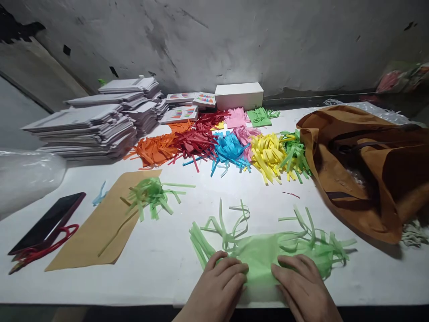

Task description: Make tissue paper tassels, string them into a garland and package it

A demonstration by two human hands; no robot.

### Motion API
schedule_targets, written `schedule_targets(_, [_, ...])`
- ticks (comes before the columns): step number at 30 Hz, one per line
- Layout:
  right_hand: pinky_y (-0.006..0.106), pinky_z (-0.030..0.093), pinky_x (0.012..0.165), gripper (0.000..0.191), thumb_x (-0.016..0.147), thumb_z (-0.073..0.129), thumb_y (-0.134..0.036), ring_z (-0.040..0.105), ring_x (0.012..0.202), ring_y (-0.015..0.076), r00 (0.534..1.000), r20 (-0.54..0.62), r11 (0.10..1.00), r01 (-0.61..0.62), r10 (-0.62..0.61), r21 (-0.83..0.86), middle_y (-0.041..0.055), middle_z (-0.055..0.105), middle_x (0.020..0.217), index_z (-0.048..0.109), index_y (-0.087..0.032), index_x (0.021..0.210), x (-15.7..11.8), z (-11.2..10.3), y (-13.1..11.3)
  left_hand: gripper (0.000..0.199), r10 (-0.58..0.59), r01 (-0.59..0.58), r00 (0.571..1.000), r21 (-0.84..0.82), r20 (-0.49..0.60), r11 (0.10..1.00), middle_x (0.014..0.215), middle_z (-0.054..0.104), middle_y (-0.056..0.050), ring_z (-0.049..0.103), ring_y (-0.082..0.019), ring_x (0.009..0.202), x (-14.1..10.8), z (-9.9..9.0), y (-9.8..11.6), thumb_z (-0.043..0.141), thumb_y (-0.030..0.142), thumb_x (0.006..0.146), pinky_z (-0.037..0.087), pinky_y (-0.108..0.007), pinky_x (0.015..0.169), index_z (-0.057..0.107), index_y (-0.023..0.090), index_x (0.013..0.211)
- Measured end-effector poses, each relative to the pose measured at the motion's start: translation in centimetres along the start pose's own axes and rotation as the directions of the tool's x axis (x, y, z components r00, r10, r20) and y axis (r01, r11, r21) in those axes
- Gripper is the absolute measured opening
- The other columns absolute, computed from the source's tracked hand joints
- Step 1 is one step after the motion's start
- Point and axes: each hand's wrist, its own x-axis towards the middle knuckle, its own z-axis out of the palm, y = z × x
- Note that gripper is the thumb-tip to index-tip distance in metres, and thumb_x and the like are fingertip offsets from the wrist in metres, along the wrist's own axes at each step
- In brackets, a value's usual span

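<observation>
A sheet of light green tissue paper (259, 252) with fringed ends lies crosswise at the front of the table. My left hand (219, 281) is on its near edge, left of the middle, the fingers bent and held together on the paper. On the right of the middle, my right hand (303, 284) grips the same edge with curled fingers; its thumb is mostly hidden. Loose strips spread out beyond both hands. Farther left, a small bunch of cut green strips (152, 194) rests partly on a brown paper envelope (100, 223).
Fringed paper bundles in orange (156, 150), red (196, 143), blue (231, 150) and yellow (270, 154) line the back. Stacked white packets (83, 129) stand left, near a phone (48, 221) with a red cord (43, 250). A brown bag (362, 170) slumps right. A white box (239, 96) stands by the wall.
</observation>
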Motion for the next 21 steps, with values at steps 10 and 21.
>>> schedule_targets(10, [0.040, 0.037, 0.077, 0.025, 0.104, 0.043, -0.028, 0.060, 0.073, 0.0222, 0.907, -0.083, 0.904, -0.419, 0.413, -0.082, 0.0032, 0.064, 0.075, 0.063, -0.019, 0.092, 2.9, 3.9, 0.7, 0.022, -0.477, 0.464, 0.878, 0.300, -0.035, 0.833, 0.059, 0.062, -0.001, 0.060, -0.021, 0.057, 3.9, 1.9, -0.4, 0.048, 0.011, 0.089, 0.038, -0.037, 0.069, 0.055, 0.020, 0.070])
schedule_targets(21, [0.043, 0.041, 0.098, 0.027, 0.090, 0.056, -0.008, 0.063, 0.103, 0.0256, 0.997, -0.072, 0.996, 0.003, -0.009, -0.092, 0.0108, 0.070, 0.105, 0.066, -0.015, 0.114, 2.3, 1.1, 0.9, 0.018, -0.593, 0.524, 0.792, 0.335, 0.146, 0.783, 0.064, 0.069, -0.005, 0.066, -0.025, 0.062, 5.0, 1.7, -1.1, 0.050, 0.012, 0.088, 0.040, -0.040, 0.070, 0.059, 0.018, 0.073])
